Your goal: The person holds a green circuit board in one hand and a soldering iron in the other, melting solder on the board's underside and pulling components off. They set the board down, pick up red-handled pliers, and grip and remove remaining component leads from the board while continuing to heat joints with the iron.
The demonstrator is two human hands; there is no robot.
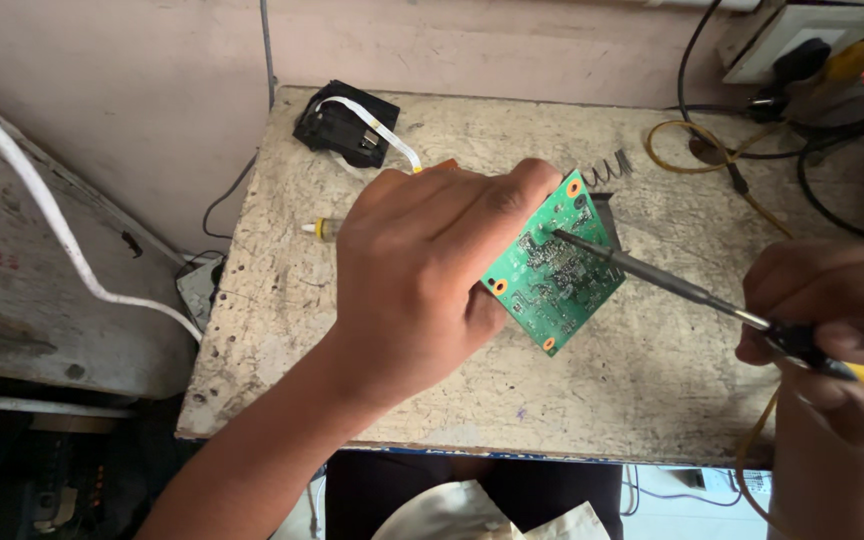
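My left hand grips a small green circuit board by its left edge and holds it tilted above the worn wooden table. My right hand holds a soldering iron with a yellow and black handle. Its dark metal tip rests on the upper middle of the board among the small components.
A black plastic part with a white flat ribbon cable lies at the table's far left. A small yellow-capped tube sits left of my hand. A metal spring, a yellow wire loop and black cables by a power strip are at the back right.
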